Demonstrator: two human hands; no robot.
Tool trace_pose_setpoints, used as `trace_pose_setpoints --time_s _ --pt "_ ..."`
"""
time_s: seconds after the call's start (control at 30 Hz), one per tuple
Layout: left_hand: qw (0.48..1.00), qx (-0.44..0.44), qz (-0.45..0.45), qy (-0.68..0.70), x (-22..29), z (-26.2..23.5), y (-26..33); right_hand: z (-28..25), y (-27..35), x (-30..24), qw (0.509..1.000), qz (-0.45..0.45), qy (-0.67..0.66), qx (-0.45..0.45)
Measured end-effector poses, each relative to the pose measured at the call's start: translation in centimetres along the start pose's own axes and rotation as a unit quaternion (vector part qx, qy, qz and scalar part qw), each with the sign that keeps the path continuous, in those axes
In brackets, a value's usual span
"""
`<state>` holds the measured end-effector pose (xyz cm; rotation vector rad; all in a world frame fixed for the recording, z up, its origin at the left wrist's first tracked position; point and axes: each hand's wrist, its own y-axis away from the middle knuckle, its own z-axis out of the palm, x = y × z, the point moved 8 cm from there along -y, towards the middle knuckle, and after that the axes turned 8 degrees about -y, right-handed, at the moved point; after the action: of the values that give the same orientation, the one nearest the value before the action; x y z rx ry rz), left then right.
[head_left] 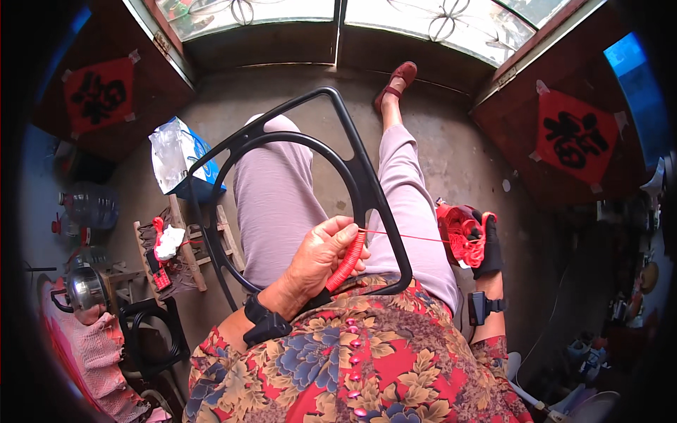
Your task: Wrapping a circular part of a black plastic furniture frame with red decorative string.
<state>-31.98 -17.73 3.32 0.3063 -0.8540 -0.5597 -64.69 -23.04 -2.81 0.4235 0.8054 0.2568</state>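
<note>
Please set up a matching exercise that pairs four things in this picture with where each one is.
Things:
1. left hand
2. right hand
3. black frame
4. wooden stool

Places:
A. on the floor at the person's left
B. holding a bundle of red cord
C. resting across the lap
D. gripping the red-wrapped part of the frame

Pairs: 1-D, 2-B, 3-C, 4-A
</note>
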Motion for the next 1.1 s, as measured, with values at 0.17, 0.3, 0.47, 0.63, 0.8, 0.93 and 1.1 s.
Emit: trace_pose_setpoints --time_s 0.17,0.3,0.47,0.63,0.8,0.93,1.1 --pt "1.0 -0.003 -0.018 -0.012 0.4 0.3 -0.2 7.7 -0.3 -1.2 0.845 -0.135 0.517 -0.01" --pt "0.998 -0.012 -0.044 -0.038 -0.4 0.8 -0.5 17.6 -0.1 0.4 0.821 -0.336 0.455 -0.072" --pt "0.991 -0.091 -0.098 0.014 -2.1 1.4 -0.7 22.4 -1.2 8.1 0.947 0.031 0.196 -0.253" --pt "0.994 -0.11 0.0 -0.006 -0.8 1.8 0.0 23.7 1.8 10.4 0.935 0.267 -0.043 -0.23" --pt "0.998 -0.065 -0.008 0.022 -0.7 1.6 -0.7 25.1 2.8 8.3 0.915 0.18 0.167 -0.32" --pt "0.999 -0.026 0.029 -0.019 -0.3 -0.1 -0.7 22.3 3.3 7.7 0.906 0.123 0.34 -0.218" --pt "1.0 0.001 0.001 -0.017 -1.0 -0.6 -0.5 19.8 5.7 7.9 0.835 0.127 0.504 -0.182"
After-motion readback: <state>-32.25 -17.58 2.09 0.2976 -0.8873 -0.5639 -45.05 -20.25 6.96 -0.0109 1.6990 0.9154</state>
